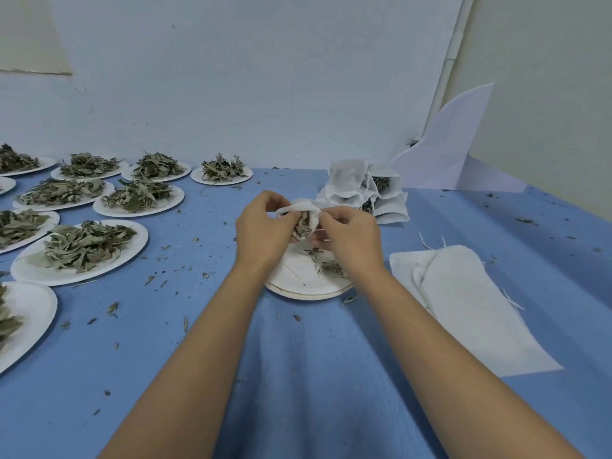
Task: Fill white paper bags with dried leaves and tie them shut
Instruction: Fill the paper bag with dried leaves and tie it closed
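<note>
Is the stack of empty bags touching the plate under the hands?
Apart. The head view shows a strip of blue tablecloth between the rim of the plate and the stack of empty bags.

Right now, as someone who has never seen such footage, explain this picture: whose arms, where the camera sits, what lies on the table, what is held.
No machine here: the two bare arms are a person's, and the one picture comes from a wide-angle camera worn on their head, looking down. The left hand and right hand pinch a small white bag with dried grey-green leaves showing at its mouth, above a nearly emptied white paper plate. On the blue table cover lie more white plates heaped with leaves at the left, a pile of filled white bags behind the hands, and a flat stack of empty white bags at the right.
</note>
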Tool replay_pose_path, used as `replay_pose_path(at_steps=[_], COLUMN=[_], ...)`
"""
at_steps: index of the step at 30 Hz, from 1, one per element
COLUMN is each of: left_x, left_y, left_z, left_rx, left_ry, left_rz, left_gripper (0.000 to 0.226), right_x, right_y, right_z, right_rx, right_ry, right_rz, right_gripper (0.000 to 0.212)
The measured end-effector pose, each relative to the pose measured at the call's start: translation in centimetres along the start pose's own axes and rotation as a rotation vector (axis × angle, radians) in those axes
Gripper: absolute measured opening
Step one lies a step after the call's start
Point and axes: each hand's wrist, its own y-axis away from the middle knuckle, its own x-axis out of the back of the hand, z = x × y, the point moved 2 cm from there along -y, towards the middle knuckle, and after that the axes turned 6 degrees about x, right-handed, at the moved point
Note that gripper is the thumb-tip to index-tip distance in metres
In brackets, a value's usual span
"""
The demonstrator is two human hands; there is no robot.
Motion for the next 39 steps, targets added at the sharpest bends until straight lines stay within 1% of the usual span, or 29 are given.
replay_pose_path(at_steps=[4, 5, 6, 7, 8, 10, 12, 14, 17, 20, 24, 25, 27, 29, 31, 35, 39], left_x=[0.2, 0.3, 0.4, 0.5, 0.6, 0.8, 1.0, 1.0, 0.9, 0.7, 0.5, 0.5, 0.7, 0.9, 0.9, 0.4, 0.1], left_y=[-0.3, -0.2, -0.3, -0.2, -0.3, -0.2, -0.2, -0.3, -0.4, -0.6, -0.8, -0.9, -1.0, -0.9, -0.7, -0.3, 0.1], left_z=[0.4, 0.5, 0.5, 0.5, 0.3, 0.0, -0.1, -0.1, -0.3, -0.5, -1.1, -1.3, -1.4, -1.3, -1.0, -0.5, -0.2], left_rx=[0.315, 0.340, 0.329, 0.295, 0.248, 0.149, 0.085, 0.056, 0.067, 0.100, 0.203, 0.208, 0.155, 0.079, 0.021, -0.065, -0.127], left_ry=[0.291, 0.310, 0.287, 0.241, 0.172, 0.003, -0.066, -0.048, 0.046, 0.100, 0.121, 0.101, -0.003, -0.103, -0.150, -0.180, -0.223], left_rz=[-0.362, -0.416, -0.458, -0.489, -0.500, -0.455, -0.384, -0.327, -0.270, -0.192, -0.126, -0.091, -0.011, 0.064, 0.108, 0.144, 0.143], left_gripper=[0.020, 0.020, 0.019, 0.020, 0.025, 0.039, 0.041, 0.036, 0.028, 0.024, 0.025, 0.025, 0.026, 0.027, 0.027, 0.029, 0.029], right_x=[0.7, 0.9, 1.0, 1.0, 1.0, 1.0, 0.9, 0.7, 0.5, 0.2, -0.3, -0.6, -1.2, -1.6, -1.5, -1.2, -1.0], right_y=[-0.4, -0.4, -0.4, -0.4, -0.4, -0.5, -0.5, -0.4, -0.3, -0.2, 0.5, 0.7, 1.0, 1.2, 1.2, 1.1, 1.0], right_z=[0.3, 0.3, 0.3, 0.3, 0.3, 0.3, 0.2, 0.2, 0.0, -0.1, -0.6, -0.7, -0.8, -0.8, -0.8, -0.8, -1.0], right_rx=[-0.074, -0.082, -0.087, -0.091, -0.097, -0.109, -0.115, -0.117, -0.082, 0.059, 0.318, 0.380, 0.447, 0.446, 0.405, 0.282, 0.226], right_ry=[-0.017, -0.015, -0.017, -0.022, -0.026, -0.035, -0.047, -0.056, -0.023, 0.176, 0.450, 0.497, 0.548, 0.510, 0.431, 0.282, 0.170], right_rz=[0.051, 0.060, 0.065, 0.066, 0.064, 0.054, 0.041, 0.025, 0.008, -0.010, -0.021, -0.047, -0.124, -0.167, -0.181, -0.238, -0.262], right_gripper=[0.023, 0.023, 0.023, 0.023, 0.022, 0.019, 0.017, 0.017, 0.020, 0.014, 0.014, 0.014, 0.012, 0.010, 0.008, 0.008, 0.013])
